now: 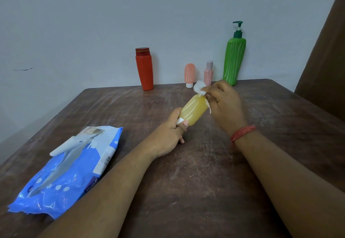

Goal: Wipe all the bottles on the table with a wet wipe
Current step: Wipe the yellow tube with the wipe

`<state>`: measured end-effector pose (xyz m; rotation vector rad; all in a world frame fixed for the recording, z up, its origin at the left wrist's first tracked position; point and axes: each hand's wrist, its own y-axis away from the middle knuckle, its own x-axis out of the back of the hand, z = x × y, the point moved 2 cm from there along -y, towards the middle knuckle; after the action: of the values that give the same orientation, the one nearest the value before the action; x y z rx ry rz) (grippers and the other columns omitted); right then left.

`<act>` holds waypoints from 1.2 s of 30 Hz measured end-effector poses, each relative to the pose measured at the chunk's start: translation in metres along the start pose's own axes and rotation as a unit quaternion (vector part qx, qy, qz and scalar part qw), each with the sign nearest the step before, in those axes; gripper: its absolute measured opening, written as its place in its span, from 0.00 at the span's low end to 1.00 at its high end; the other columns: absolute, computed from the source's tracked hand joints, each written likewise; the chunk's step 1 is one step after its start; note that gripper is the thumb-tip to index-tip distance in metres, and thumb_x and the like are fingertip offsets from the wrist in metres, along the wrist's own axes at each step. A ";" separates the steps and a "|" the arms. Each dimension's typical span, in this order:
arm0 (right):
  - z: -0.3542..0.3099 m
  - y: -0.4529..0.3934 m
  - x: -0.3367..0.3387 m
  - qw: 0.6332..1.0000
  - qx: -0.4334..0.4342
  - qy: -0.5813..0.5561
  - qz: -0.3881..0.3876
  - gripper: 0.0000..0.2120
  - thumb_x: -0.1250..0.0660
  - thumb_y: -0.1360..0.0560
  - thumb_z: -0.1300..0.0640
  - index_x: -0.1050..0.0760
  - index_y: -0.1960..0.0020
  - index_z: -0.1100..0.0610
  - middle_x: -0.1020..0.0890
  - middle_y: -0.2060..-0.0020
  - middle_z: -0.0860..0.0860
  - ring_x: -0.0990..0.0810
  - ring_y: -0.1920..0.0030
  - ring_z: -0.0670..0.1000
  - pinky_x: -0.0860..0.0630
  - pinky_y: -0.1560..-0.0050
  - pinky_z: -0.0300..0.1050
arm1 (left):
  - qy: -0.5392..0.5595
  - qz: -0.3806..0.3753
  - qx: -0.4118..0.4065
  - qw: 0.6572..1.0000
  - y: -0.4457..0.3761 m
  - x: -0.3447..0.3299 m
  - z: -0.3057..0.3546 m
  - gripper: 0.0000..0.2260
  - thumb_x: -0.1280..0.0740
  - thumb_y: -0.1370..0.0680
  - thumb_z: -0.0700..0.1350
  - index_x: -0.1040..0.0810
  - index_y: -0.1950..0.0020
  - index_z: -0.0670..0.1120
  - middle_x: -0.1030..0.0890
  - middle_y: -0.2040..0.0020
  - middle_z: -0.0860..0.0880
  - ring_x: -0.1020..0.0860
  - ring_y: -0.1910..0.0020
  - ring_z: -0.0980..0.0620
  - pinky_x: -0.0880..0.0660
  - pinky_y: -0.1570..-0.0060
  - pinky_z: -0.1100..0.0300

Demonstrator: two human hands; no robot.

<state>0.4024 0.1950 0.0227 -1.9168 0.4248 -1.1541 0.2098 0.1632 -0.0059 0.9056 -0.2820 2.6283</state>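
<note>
Wipe pack (71,165) is lying near-left on the surface (196,181), flap open, contents not visible. Left hand (168,135) is gripping the capped end of the yellow bottle (194,110), held above the surface; its long axis is running up and away toward the right hand (224,101), which is pinching the wipe (199,88) against the far end. Judgement: the wipe travels down that axis next. Red (144,70), two pink (189,74) (208,74) and green (234,60) bottles are standing at the far edge.
</note>
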 end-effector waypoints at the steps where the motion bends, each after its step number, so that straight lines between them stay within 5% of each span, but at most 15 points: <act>1: 0.001 0.000 0.000 1.000 -0.006 -0.007 0.002 0.12 0.37 0.22 0.57 0.19 0.42 0.54 0.24 0.52 0.51 0.21 0.57 0.55 0.20 0.60 0.55 | -0.005 -0.001 -0.001 1.000 0.000 0.000 0.000 0.18 0.46 0.14 0.53 0.42 0.24 0.57 0.23 0.52 0.49 0.21 0.55 0.54 0.25 0.43 0.49; 12: -0.019 0.004 0.007 0.994 0.085 0.045 -0.047 0.10 0.32 0.24 0.61 0.18 0.44 0.53 0.23 0.51 0.49 0.20 0.59 0.53 0.20 0.66 0.50 | -0.016 0.002 -0.001 1.000 -0.001 -0.002 0.002 0.18 0.46 0.14 0.53 0.43 0.24 0.57 0.23 0.47 0.48 0.20 0.53 0.51 0.24 0.43 0.48; 15: -0.011 -0.001 0.010 0.998 0.016 0.058 -0.017 0.10 0.33 0.23 0.60 0.19 0.44 0.53 0.23 0.50 0.50 0.20 0.59 0.54 0.20 0.64 0.51 | -0.031 -0.002 -0.003 1.000 -0.001 -0.004 0.003 0.18 0.46 0.14 0.53 0.43 0.24 0.57 0.24 0.47 0.48 0.21 0.54 0.53 0.25 0.46 0.51; 19: -0.024 0.006 0.003 0.990 0.104 0.041 -0.082 0.10 0.34 0.24 0.60 0.20 0.45 0.53 0.23 0.50 0.49 0.20 0.60 0.54 0.22 0.66 0.47 | -0.012 0.010 -0.003 1.000 -0.001 -0.002 0.002 0.18 0.46 0.14 0.53 0.43 0.24 0.58 0.22 0.47 0.47 0.21 0.55 0.54 0.25 0.46 0.52; 24: -0.010 -0.001 0.008 0.998 0.017 0.053 -0.032 0.10 0.32 0.24 0.63 0.18 0.44 0.56 0.23 0.51 0.51 0.20 0.59 0.55 0.21 0.62 0.48 | -0.030 0.004 -0.011 0.999 -0.001 -0.004 0.003 0.17 0.47 0.14 0.53 0.42 0.25 0.56 0.24 0.49 0.50 0.22 0.56 0.55 0.26 0.52 0.57; 28: -0.016 0.001 0.001 0.991 0.105 0.046 -0.062 0.09 0.32 0.25 0.63 0.18 0.47 0.57 0.23 0.55 0.52 0.23 0.56 0.54 0.23 0.61 0.48 | -0.013 0.012 -0.009 1.000 -0.002 -0.003 0.002 0.17 0.46 0.14 0.52 0.41 0.25 0.56 0.24 0.49 0.49 0.22 0.57 0.55 0.25 0.51 0.57; 32: 0.008 -0.004 -0.001 0.998 -0.014 0.008 -0.053 0.08 0.34 0.21 0.61 0.18 0.45 0.58 0.23 0.53 0.52 0.24 0.53 0.53 0.25 0.54 0.48 | -0.035 0.014 -0.014 0.999 -0.001 -0.005 0.003 0.17 0.47 0.14 0.52 0.42 0.25 0.55 0.26 0.53 0.52 0.23 0.58 0.57 0.29 0.57 0.60; 36: 0.017 -0.001 -0.001 0.969 -0.121 -0.187 -0.109 0.07 0.35 0.20 0.63 0.19 0.47 0.62 0.26 0.60 0.47 0.27 0.61 0.37 0.32 0.57 0.31 | -0.040 0.026 -0.019 0.999 -0.003 -0.002 -0.001 0.17 0.47 0.14 0.50 0.40 0.25 0.56 0.28 0.51 0.53 0.25 0.58 0.56 0.30 0.58 0.61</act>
<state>0.4164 0.2038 0.0190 -2.3827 0.1549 -0.8720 0.2122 0.1658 -0.0078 1.0048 -0.3778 2.6282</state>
